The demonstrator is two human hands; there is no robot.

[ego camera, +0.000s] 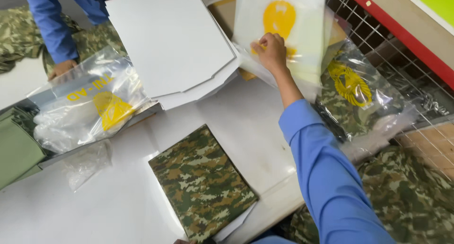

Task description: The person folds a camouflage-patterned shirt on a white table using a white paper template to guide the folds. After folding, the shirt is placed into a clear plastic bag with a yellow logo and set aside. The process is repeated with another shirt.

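1. My right hand (272,50) is in the upper middle of the frame, arm extended in a blue sleeve. The fingers are curled and pinch the top clear plastic bag (283,31).
2. That clear plastic bag is flat and glossy, carries a round yellow printed emblem, and lies at the top of the frame, right of centre, on a stack of the same bags.
3. My left hand (184,241) shows only as a sliver at the bottom edge, touching the folded camouflage garment (201,182). I cannot tell how far it is open.
4. The folded camouflage garment is a flat rectangle in green, brown and tan pixel pattern, lying lower centre on the white table (118,206).
5. A stack of white cardboard sheets (172,40) occupies the upper centre.
6. A bagged camouflage garment (354,97) lies right of my arm.
7. Another person's hand (61,68), upper left, rests on a second printed bag (90,107).
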